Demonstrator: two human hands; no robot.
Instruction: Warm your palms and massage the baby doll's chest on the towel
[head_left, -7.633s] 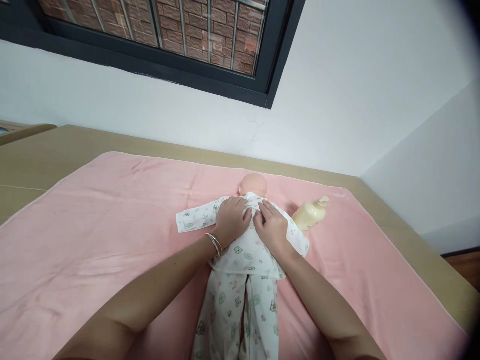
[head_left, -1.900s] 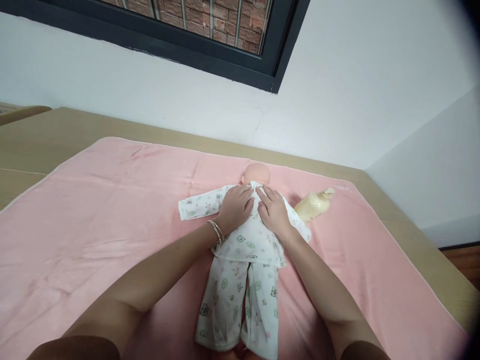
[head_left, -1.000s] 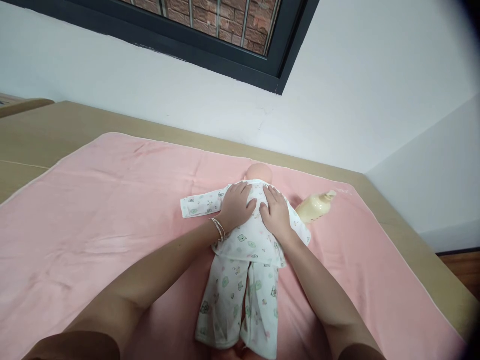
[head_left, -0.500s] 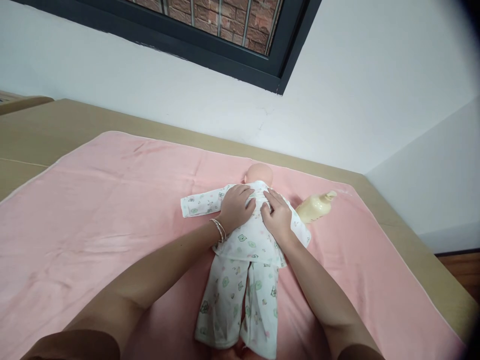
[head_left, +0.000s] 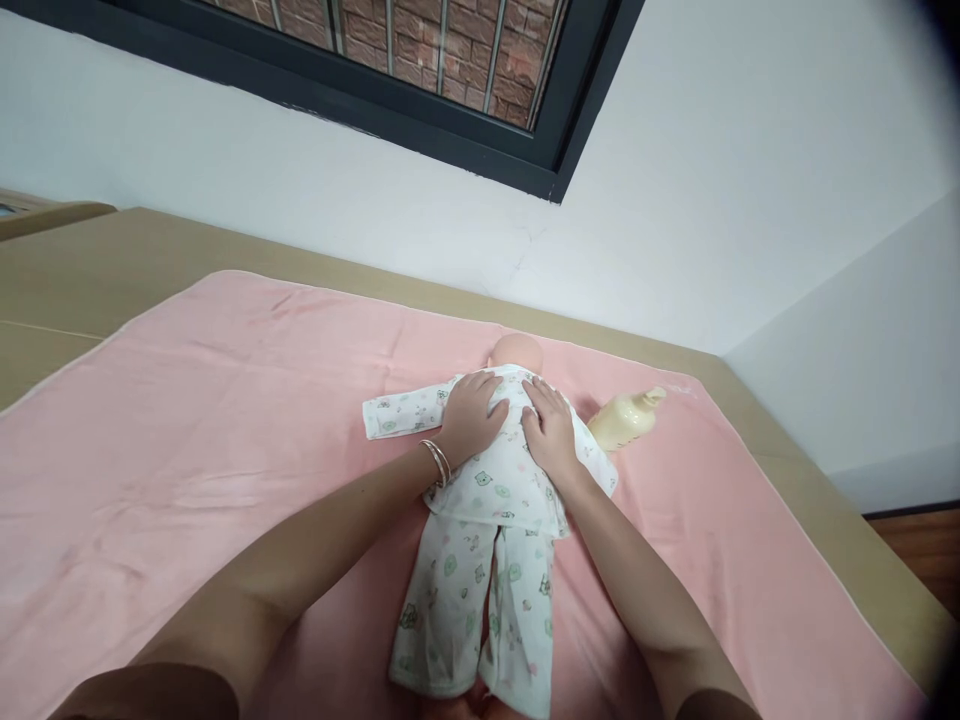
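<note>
A baby doll [head_left: 517,352] lies stretched out, its bald head toward the wall and its feet toward me. It wears a white printed top [head_left: 499,490] and matching trousers [head_left: 442,610]. My left hand [head_left: 472,415], with bangles at the wrist, rests flat on the left of the doll's upper body, fingers extended. On the right side of the same top lies my right hand [head_left: 551,425], also flat with fingers apart. One sleeve [head_left: 405,411] reaches out to the left. Beside the right shoulder is a cream-coloured bottle [head_left: 625,418] lying on its side, its lower end partly hidden.
A pink blanket [head_left: 262,400] with slight wrinkles spreads under the doll over a wooden surface [head_left: 172,238]. Behind it rises a white wall [head_left: 337,190] with a dark-framed window [head_left: 517,160]. Wooden floor [head_left: 919,545] shows beyond the right edge.
The view has shifted very slightly. Both hands stay flat on the doll's top, and the doll and bottle keep their places on the blanket.
</note>
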